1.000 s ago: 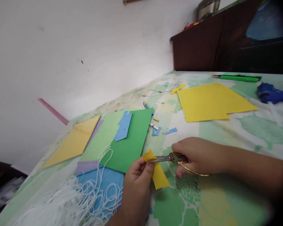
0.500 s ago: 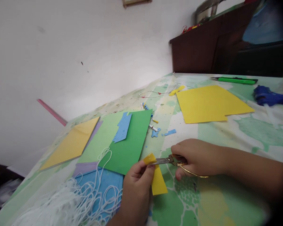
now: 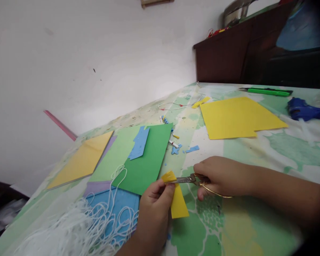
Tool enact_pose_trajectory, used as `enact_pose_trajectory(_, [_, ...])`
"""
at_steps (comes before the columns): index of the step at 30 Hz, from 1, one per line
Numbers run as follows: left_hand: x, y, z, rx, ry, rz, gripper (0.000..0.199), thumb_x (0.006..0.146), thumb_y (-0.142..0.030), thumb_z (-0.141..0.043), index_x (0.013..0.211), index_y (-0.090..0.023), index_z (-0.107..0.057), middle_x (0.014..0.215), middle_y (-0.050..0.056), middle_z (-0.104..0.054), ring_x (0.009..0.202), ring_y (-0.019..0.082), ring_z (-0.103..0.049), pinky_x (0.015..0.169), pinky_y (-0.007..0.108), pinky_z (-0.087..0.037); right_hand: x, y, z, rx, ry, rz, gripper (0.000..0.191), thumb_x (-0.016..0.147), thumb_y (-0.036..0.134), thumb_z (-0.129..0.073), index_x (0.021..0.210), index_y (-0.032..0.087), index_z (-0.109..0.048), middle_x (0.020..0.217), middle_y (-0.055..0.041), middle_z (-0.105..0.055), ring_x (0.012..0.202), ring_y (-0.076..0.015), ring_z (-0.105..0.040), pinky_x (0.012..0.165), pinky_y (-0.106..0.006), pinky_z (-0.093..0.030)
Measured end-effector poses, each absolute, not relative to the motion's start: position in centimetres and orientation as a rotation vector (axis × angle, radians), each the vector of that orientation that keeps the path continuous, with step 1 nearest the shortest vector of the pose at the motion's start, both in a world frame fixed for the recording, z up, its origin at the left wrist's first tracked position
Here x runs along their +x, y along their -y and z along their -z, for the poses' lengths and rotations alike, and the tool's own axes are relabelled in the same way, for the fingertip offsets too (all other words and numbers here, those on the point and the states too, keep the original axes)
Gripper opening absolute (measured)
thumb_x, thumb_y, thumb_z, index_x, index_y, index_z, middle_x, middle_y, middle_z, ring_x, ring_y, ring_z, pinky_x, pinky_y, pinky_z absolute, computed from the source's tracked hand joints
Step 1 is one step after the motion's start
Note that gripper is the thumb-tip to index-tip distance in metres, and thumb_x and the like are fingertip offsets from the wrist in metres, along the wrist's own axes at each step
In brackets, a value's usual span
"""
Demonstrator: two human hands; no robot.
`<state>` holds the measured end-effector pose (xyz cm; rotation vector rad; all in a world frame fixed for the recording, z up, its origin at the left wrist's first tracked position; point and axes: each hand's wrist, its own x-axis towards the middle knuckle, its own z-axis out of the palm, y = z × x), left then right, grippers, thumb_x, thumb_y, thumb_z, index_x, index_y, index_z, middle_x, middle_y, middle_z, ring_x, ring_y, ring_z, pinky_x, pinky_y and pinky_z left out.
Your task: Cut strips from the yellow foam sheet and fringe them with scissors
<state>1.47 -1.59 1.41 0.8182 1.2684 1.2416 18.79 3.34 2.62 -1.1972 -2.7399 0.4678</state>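
Between thumb and fingers, my left hand pinches a small piece of yellow paper low in the middle of the view. Scissors with gold handles are in my right hand, whose fingers wrap round the handles. The blades point left and lie across the upper part of the yellow piece, just above my left fingertips. A larger yellow sheet with a notched lower edge lies beyond my right hand.
Green sheets with a blue scrap lie left of centre, beside an orange-yellow pad. White cord is heaped at lower left. A green cutter and a blue glue gun lie at the right.
The scissor blades look closer together on the yellow piece. Both hands have stayed nearly in place, and the camera view has shifted slightly.
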Motion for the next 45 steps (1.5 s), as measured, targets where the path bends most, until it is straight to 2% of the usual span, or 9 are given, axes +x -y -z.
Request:
enact_pose_trajectory(9, [1.14,1.79,-0.97,0.817,-1.226,-1.201,0.014,0.064,-0.026,-0.059,0.073,-0.016,-0.062,0.056,-0.002,-0.061,0.046,0.008,-0.053,0.044,0.017,-0.041,18.68,-3.34,-2.43,-1.217,2.724,-0.431,0.037,0.064,0.055,-0.046,0.061,0.019,-0.048,0.054,0.0009,-0.053,0.047,-0.0118,-0.042,0.039,-0.02,-0.022])
enact_pose_trajectory(15, [1.19,1.96,-1.04,0.845,-1.287,-1.201,0.019,0.065,-0.028,-0.057,0.078,-0.015,-0.061,0.061,0.0,-0.062,0.047,0.009,-0.053,0.043,0.017,-0.041,19.09,-3.4,-2.54,-1.231,2.735,-0.461,0.041,0.062,0.06,-0.044,0.065,0.02,-0.049,0.057,0.0008,-0.053,0.047,-0.0119,-0.041,0.039,-0.021,-0.022])
enact_pose_trajectory(22, [1.6,1.86,-1.49,0.829,-1.413,-1.23,0.019,0.064,-0.031,-0.056,0.076,-0.016,-0.058,0.048,-0.003,-0.057,0.042,0.009,-0.051,0.039,0.018,-0.038,19.32,-3.39,-2.68,-1.22,2.738,-0.426,0.042,0.063,0.061,-0.041,0.065,0.02,-0.047,0.057,0.0006,-0.052,0.047,-0.0117,-0.04,0.04,-0.021,-0.021])
enact_pose_trajectory(30, [1.22,2.14,-1.5,0.935,-1.446,-1.22,0.016,0.065,-0.033,-0.055,0.066,-0.017,-0.055,0.053,-0.004,-0.056,0.045,0.007,-0.05,0.043,0.016,-0.038,19.35,-3.35,-2.7,-1.21,2.729,-0.485,0.043,0.063,0.061,-0.042,0.063,0.018,-0.047,0.056,0.0007,-0.051,0.046,-0.011,-0.039,0.04,-0.021,-0.021])
enact_pose_trajectory(39, [1.03,1.95,-1.45,0.906,-1.419,-1.213,0.019,0.066,-0.034,-0.054,0.067,-0.015,-0.053,0.056,-0.001,-0.059,0.049,0.01,-0.054,0.044,0.018,-0.042,18.95,-3.29,-2.68,-1.227,2.721,-0.498,0.043,0.062,0.061,-0.043,0.063,0.018,-0.049,0.057,-0.0004,-0.052,0.047,-0.012,-0.04,0.04,-0.021,-0.021])
enact_pose_trajectory(45, [1.13,2.04,-1.45,0.901,-1.415,-1.186,0.018,0.066,-0.034,-0.054,0.068,-0.016,-0.052,0.055,-0.002,-0.058,0.047,0.009,-0.052,0.043,0.017,-0.04,18.71,-3.29,-2.63,-1.214,2.725,-0.513,0.04,0.063,0.059,-0.045,0.062,0.019,-0.049,0.056,0.0001,-0.053,0.048,-0.0125,-0.041,0.041,-0.021,-0.022])
